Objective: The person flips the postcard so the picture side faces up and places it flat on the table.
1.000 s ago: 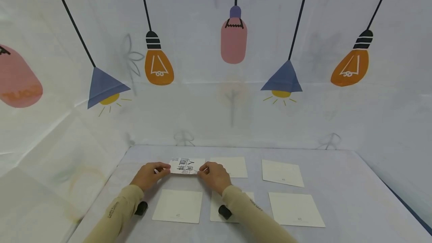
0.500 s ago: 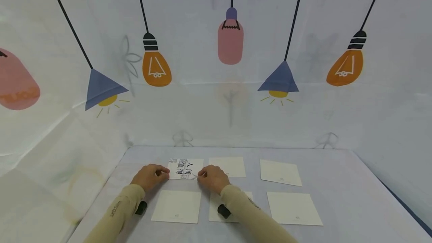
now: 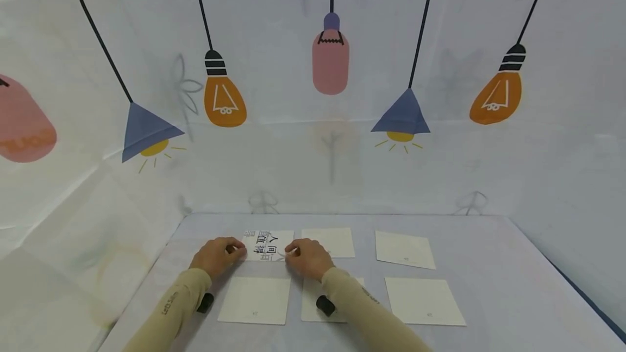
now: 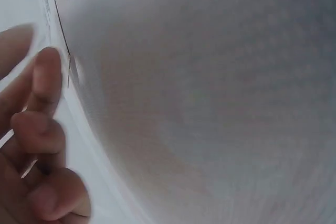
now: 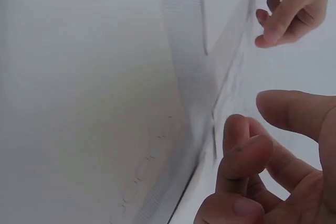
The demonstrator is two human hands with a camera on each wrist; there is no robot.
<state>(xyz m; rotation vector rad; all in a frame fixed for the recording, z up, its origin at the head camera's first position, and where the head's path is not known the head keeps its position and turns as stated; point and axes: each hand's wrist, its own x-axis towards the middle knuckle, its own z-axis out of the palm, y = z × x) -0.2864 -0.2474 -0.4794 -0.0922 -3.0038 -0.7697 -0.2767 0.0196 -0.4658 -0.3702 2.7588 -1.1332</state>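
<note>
In the head view, a white card printed with Chinese characters (image 3: pixel 269 245) lies flat at the back left of the table. My left hand (image 3: pixel 217 257) is at its left edge; in the left wrist view, that hand's thumb and bent index finger stand apart, with the index fingertip right at the card's edge. At the card's right edge is my right hand (image 3: pixel 310 259). Its thumb (image 5: pixel 286 109) and loosely bent fingers (image 5: pixel 244 156) show a gap with nothing between them. A blank cream card (image 3: pixel 336 241) lies just behind the right hand.
More cream cards lie face down: one at back right (image 3: pixel 405 249), one at front left (image 3: pixel 254 300), one at front right (image 3: pixel 425 302). The front middle card (image 3: pixel 310 289) is partly covered by my right sleeve. Behind the table hangs a white sheet (image 3: pixel 274 167) with lamp drawings.
The printed card has gone from held tilted, with its near edge raised, to flat on the table. Both hands have loosened from its edges and barely shifted. The head view has drifted slightly.
</note>
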